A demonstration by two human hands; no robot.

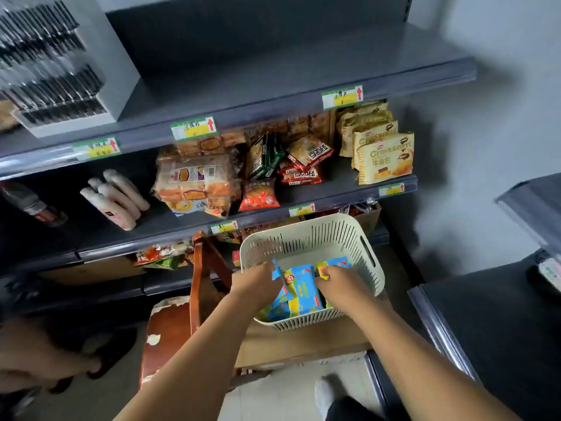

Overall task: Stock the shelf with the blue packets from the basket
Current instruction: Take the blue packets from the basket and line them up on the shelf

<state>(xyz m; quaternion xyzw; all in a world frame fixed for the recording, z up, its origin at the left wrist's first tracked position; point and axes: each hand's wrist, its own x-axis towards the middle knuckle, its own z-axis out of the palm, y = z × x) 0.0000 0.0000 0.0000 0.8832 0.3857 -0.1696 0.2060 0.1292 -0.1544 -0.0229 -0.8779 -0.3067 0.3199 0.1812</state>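
A cream slotted basket (306, 238) rests on a brown cardboard box below the shelves. Several blue packets (299, 291) with yellow print lie inside it. My left hand (256, 284) is inside the basket, its fingers closed on the left edge of the top blue packet. Beside it, my right hand (340, 281) grips the right side of the packets, near a yellow-ended one (332, 264). The grey upper shelf (273, 83) above the snacks is bare.
The middle shelf (334, 196) holds bread bags (197, 183), red and green snack packs (291, 162), croissant packs (382, 153) and pink tubes (115, 196). A wooden chair (182, 314) stands left of the basket. A dark counter (501, 329) is at right. Another person's hand (39, 360) shows at lower left.
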